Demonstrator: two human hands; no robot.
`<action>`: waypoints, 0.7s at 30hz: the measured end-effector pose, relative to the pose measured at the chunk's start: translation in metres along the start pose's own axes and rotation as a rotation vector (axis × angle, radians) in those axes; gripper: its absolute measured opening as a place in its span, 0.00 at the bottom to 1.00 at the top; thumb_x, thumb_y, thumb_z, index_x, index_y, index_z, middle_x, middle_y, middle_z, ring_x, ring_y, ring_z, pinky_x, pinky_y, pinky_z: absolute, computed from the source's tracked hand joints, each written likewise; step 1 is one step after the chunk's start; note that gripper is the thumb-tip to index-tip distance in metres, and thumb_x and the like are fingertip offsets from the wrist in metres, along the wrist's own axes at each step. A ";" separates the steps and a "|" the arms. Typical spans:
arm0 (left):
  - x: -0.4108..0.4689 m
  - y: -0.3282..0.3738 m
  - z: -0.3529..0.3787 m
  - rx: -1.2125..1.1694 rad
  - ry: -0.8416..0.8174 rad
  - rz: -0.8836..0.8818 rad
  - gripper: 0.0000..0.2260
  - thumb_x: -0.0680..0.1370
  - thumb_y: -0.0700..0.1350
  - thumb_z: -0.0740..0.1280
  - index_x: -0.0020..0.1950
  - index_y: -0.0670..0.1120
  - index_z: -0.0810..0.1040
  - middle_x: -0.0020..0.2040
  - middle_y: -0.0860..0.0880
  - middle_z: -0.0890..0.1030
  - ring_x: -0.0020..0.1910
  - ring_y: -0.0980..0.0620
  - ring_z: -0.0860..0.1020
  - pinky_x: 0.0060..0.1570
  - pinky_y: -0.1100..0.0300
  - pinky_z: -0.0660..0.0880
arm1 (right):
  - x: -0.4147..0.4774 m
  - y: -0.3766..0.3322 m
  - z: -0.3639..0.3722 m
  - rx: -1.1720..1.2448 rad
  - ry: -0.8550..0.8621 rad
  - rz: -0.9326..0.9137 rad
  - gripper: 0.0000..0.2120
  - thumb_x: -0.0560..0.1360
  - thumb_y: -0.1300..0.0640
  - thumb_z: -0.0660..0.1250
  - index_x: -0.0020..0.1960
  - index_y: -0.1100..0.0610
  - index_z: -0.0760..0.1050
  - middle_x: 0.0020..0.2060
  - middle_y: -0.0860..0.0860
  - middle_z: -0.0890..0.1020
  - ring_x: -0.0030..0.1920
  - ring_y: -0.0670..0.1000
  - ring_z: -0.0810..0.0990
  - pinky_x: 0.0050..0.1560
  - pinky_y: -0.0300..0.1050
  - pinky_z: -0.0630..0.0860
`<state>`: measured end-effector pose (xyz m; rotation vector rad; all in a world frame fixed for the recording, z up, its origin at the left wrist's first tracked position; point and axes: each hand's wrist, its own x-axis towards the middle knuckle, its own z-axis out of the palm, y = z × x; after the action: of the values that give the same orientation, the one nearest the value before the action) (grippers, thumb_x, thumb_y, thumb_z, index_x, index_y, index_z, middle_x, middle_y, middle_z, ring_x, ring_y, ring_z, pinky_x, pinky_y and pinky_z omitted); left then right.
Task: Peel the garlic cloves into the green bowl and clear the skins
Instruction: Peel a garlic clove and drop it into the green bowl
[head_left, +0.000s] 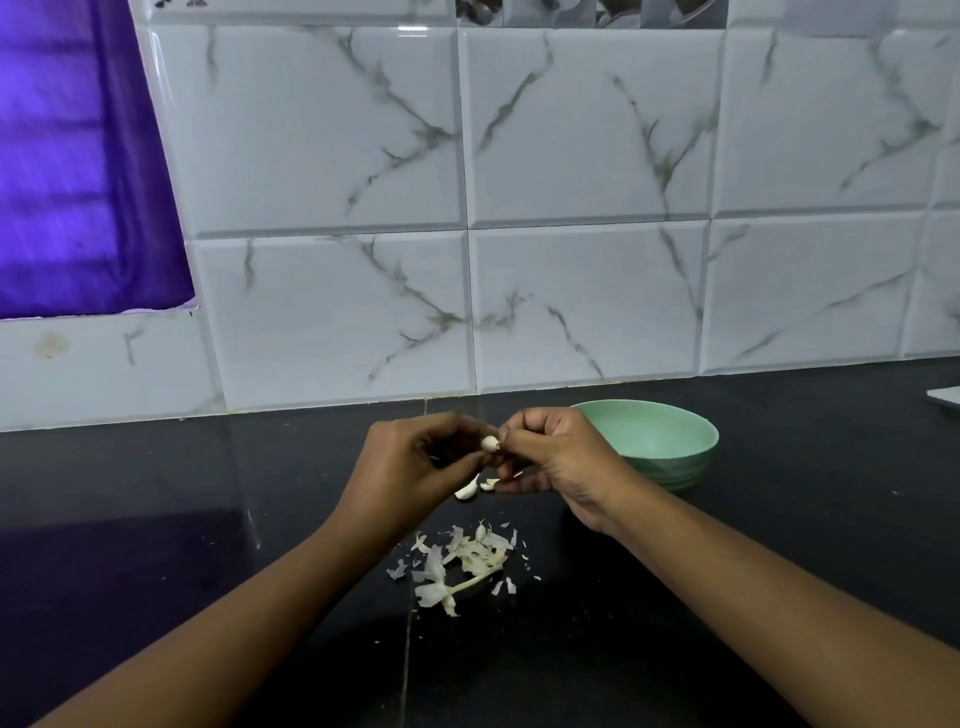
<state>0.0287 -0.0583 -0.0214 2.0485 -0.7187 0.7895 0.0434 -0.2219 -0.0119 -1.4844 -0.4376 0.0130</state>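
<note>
Dark surface (156, 493) runs back to tiled wall (587, 291); its back edge is just behind green bowl (654, 431). Open room is wide on left side and at front of surface, also right of bowl up to a white obj (945, 397) cut off by frame's right edge. Purple curtain (78, 182) top left, above surface level.

Both hands are raised over surface centre, fingertips meeting. L hand (410, 462) grip narrow: thumb + fingers curled, pinching garlic clove (489, 443) at its left end. R hand (561, 462) grip narrow too, fingertips pinch clove's right end; on skin or flesh, can't tell. Clove sits between the two grips, above surface, just left of bowl rim, not over bowl. R hand hides bowl's left rim. Bowl upright on surface, near wall.

2 loose cloves (467, 491) lie on surface right under the hands. Skins (467, 564) in a scattered pile w/ a stem, nearer the person, between the forearms, apart from bowl.
</note>
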 end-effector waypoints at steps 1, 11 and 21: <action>0.000 0.000 0.000 -0.039 0.010 -0.013 0.12 0.70 0.37 0.75 0.46 0.54 0.83 0.40 0.57 0.85 0.41 0.61 0.83 0.42 0.68 0.78 | 0.000 0.000 0.000 0.021 -0.001 0.007 0.09 0.75 0.66 0.66 0.35 0.61 0.74 0.25 0.51 0.78 0.25 0.45 0.75 0.29 0.40 0.79; 0.007 -0.001 -0.002 -0.590 0.052 -0.435 0.08 0.74 0.33 0.68 0.49 0.44 0.81 0.39 0.47 0.85 0.36 0.54 0.82 0.38 0.60 0.80 | 0.000 -0.001 -0.001 -0.184 -0.069 0.038 0.09 0.76 0.65 0.64 0.38 0.61 0.77 0.34 0.55 0.80 0.30 0.47 0.79 0.32 0.42 0.80; 0.008 -0.009 -0.013 -0.553 -0.165 -0.634 0.08 0.75 0.38 0.67 0.52 0.46 0.81 0.41 0.50 0.84 0.34 0.56 0.80 0.32 0.62 0.75 | -0.002 -0.004 -0.008 -0.572 -0.190 -0.089 0.08 0.66 0.61 0.77 0.34 0.57 0.78 0.28 0.49 0.80 0.31 0.46 0.79 0.34 0.43 0.79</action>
<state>0.0362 -0.0443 -0.0135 1.6804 -0.2850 0.0433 0.0430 -0.2302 -0.0083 -2.0328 -0.7000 -0.0456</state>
